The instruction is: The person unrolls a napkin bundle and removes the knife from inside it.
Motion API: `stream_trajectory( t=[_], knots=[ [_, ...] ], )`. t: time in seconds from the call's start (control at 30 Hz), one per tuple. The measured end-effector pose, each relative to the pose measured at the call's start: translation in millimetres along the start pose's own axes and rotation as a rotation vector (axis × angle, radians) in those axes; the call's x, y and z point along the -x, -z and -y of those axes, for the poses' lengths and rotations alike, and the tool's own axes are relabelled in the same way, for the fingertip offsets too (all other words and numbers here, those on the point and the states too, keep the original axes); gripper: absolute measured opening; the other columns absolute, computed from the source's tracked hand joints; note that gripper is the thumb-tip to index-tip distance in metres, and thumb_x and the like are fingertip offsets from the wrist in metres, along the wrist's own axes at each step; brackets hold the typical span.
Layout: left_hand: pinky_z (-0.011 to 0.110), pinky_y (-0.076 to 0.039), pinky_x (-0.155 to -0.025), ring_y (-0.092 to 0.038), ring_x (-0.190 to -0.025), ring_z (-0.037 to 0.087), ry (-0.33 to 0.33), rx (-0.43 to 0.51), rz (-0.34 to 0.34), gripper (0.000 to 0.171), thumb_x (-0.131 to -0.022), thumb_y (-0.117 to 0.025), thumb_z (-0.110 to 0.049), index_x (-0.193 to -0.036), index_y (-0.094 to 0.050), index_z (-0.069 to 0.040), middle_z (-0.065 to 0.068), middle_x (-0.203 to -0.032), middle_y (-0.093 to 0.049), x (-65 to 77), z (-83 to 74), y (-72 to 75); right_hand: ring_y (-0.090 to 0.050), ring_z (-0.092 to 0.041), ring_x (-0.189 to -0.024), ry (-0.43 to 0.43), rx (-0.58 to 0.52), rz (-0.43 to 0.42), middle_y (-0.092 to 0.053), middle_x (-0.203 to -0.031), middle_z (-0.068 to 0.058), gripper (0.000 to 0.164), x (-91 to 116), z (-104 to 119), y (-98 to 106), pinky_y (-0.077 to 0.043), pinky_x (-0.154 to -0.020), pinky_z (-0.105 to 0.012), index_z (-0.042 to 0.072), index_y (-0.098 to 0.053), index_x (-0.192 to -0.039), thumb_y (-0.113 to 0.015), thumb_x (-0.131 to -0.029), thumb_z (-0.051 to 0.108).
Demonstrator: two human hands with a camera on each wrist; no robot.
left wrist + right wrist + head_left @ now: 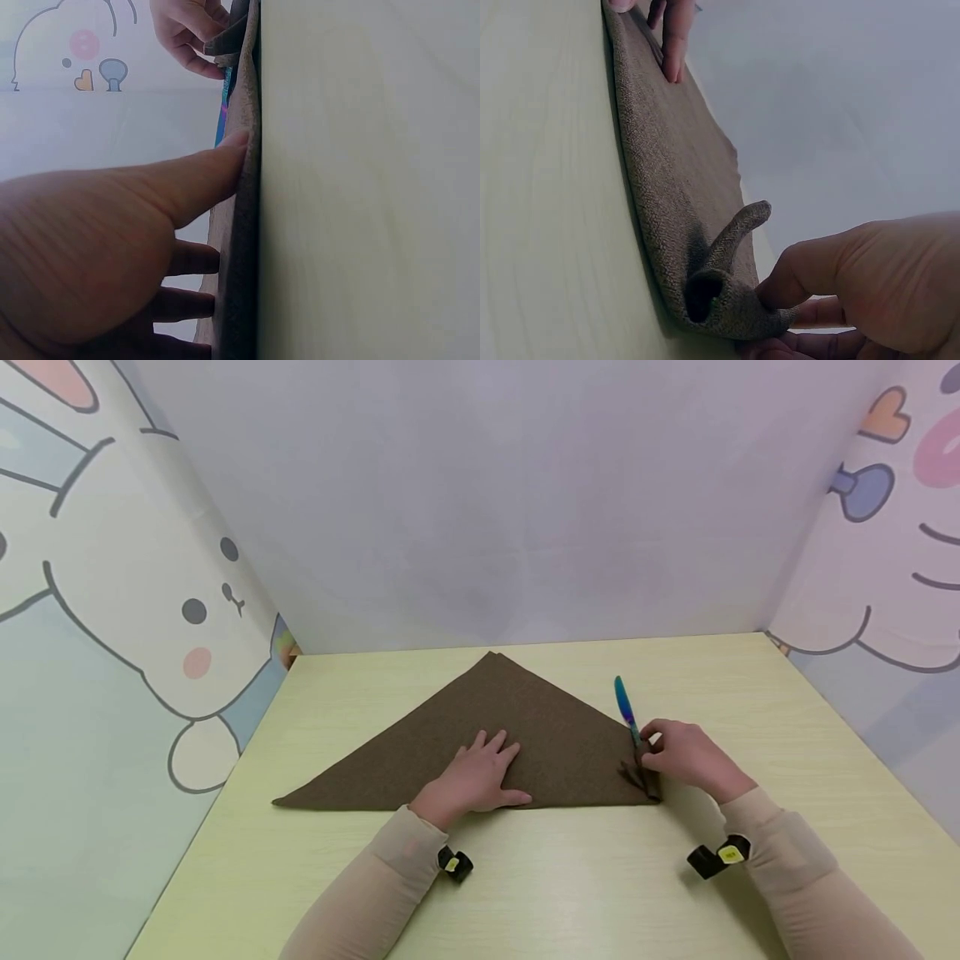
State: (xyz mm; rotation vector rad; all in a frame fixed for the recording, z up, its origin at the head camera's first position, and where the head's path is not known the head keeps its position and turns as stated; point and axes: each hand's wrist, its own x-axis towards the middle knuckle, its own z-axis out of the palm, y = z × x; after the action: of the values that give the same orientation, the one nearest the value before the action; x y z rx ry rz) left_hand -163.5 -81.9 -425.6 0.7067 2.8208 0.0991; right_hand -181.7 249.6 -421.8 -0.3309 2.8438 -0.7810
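Note:
A brown cloth (540, 718) lies on the table as a wide triangle, its point toward the back wall. My left hand (478, 774) rests on its middle with spread fingers, the thumb along the front edge. At the right corner, my right hand (688, 758) pinches the rolled end (742, 307) of the cloth between thumb and fingers. From this roll a shiny blue-green knife (623, 700) sticks out toward the back; its lower part is hidden in the cloth. A loose cloth tip (742, 225) stands up beside the roll in the right wrist view.
The pale wooden table (570, 877) ends at a plain light backdrop (510, 510). Cartoon-printed panels (135, 610) flank it on both sides. Each wrist wears a small black camera (454, 864).

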Motion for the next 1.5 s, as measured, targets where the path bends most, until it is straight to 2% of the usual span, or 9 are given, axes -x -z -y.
stream_trajectory(
  t=[0.47, 0.83, 0.97, 1.1, 1.3, 1.5],
  knots=[
    [0.058, -0.031, -0.105, -0.019, -0.143, 0.04, 0.01, 0.006, 0.01, 0.084, -0.086, -0.058, -0.063, -0.151, -0.034, -0.017, 0.01, -0.158, -0.022, 0.8, -1.0, 3.4, -0.062, -0.02, -0.08, 0.014, -0.044, 0.047, -0.068, -0.09, -0.007, 0.032, 0, -10, 7, -0.048, -0.065, -0.035, 0.001, -0.063, -0.112, -0.067, -0.086, 0.019],
    [0.058, -0.031, -0.105, -0.019, -0.143, 0.04, 0.011, 0.009, 0.013, 0.084, -0.086, -0.058, -0.063, -0.151, -0.034, -0.017, 0.01, -0.158, -0.022, 2.2, -2.2, 6.0, -0.062, -0.019, -0.079, 0.022, -0.059, 0.06, -0.068, -0.09, -0.007, 0.038, 1, -11, 11, -0.049, -0.065, -0.035, 0.0, -0.062, -0.114, -0.07, -0.085, 0.024],
    [0.058, -0.032, -0.105, -0.019, -0.142, 0.04, 0.007, 0.0, 0.016, 0.084, -0.086, -0.058, -0.063, -0.151, -0.034, -0.017, 0.01, -0.158, -0.022, 1.9, -3.2, 5.7, -0.063, -0.022, -0.079, 0.017, -0.008, 0.014, -0.067, -0.091, -0.01, 0.04, 3, -7, 10, -0.05, -0.067, -0.039, -0.003, -0.061, -0.116, -0.068, -0.087, 0.023],
    [0.059, -0.032, -0.104, -0.02, -0.142, 0.041, 0.004, -0.001, 0.016, 0.084, -0.086, -0.058, -0.063, -0.151, -0.034, -0.016, 0.011, -0.157, -0.023, 1.3, -4.0, 4.9, -0.062, -0.022, -0.072, 0.03, 0.065, -0.086, -0.066, -0.087, -0.013, 0.035, 9, 1, 5, -0.051, -0.063, -0.04, -0.004, -0.063, -0.11, -0.068, -0.088, 0.023],
    [0.059, -0.032, -0.104, -0.02, -0.142, 0.041, 0.008, 0.003, 0.01, 0.084, -0.085, -0.059, -0.063, -0.151, -0.035, -0.016, 0.011, -0.157, -0.023, 0.7, -3.4, 4.0, -0.05, -0.013, -0.059, 0.09, 0.14, -0.176, -0.058, -0.071, 0.0, 0.017, 20, 11, -8, -0.042, -0.054, -0.03, 0.005, -0.064, -0.085, -0.074, -0.084, 0.02],
    [0.059, -0.032, -0.105, -0.019, -0.142, 0.041, 0.009, 0.013, 0.011, 0.084, -0.086, -0.059, -0.063, -0.151, -0.035, -0.016, 0.011, -0.157, -0.023, 1.0, -2.5, 3.8, -0.045, -0.012, -0.055, 0.114, 0.18, -0.215, -0.054, -0.067, 0.003, 0.016, 24, 9, -16, -0.039, -0.051, -0.028, 0.005, -0.064, -0.083, -0.075, -0.083, 0.017]
  ],
)
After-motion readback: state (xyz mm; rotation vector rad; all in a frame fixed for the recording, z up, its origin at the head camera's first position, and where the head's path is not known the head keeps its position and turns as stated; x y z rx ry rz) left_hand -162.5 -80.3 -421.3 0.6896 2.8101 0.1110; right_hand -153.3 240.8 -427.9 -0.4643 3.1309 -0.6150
